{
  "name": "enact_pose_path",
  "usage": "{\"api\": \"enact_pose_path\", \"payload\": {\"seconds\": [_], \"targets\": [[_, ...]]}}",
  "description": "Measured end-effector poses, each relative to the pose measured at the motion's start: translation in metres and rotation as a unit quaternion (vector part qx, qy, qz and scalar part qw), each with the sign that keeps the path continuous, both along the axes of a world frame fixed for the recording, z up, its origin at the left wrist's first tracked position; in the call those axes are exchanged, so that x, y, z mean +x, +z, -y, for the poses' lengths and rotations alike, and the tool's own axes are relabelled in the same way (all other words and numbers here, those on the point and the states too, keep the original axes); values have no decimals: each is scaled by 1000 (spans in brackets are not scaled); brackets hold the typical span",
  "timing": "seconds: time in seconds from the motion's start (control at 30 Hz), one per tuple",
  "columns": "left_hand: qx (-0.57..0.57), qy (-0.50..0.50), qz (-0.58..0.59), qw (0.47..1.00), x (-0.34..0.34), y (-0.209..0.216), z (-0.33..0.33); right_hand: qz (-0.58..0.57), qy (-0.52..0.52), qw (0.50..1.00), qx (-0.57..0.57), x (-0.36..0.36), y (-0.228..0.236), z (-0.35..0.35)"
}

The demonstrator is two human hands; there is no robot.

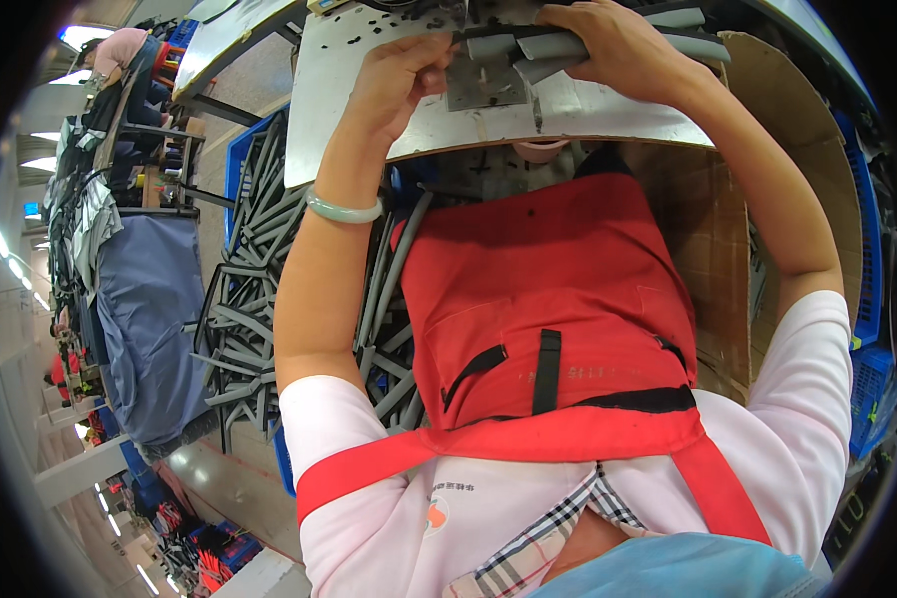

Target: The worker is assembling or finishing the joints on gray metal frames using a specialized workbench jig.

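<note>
At the top of the view, my right hand (616, 52) curls over several grey tube-like strips (556, 46) with dark edges and grips them against the worktable (344, 105). Some of their ends point left, while others stick out past the hand to the right. My left hand (407, 75) is closed in a pinch by the left end of a dark strip; what sits between its fingertips is too small to make out. Below the strips lies a dull square plate (486, 92) set on the tabletop. A pale bangle rings my left wrist.
Left of my lap, a blue crate (235, 164) overflows with grey strips (244, 334). A cardboard box (703, 224) stands at my right, with blue crates (870, 299) beyond it. Small black scraps (374, 25) dot the table. Another person (125, 50) is far left.
</note>
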State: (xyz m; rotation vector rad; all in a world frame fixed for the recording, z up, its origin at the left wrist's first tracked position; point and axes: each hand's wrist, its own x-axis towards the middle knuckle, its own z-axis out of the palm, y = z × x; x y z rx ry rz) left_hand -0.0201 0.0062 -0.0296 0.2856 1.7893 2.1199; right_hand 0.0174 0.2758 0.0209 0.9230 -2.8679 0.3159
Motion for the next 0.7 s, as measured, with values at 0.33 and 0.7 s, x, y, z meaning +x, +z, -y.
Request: {"api": "enact_pose_path", "payload": {"seconds": [0.33,0.7], "targets": [[-28,9,-36,999,-28,-6,-3,-9,-38,999,19,-20,1,4],[44,104,-60,992,-18,3,13,-75,-73,994,-4,-2,16,-4]]}}
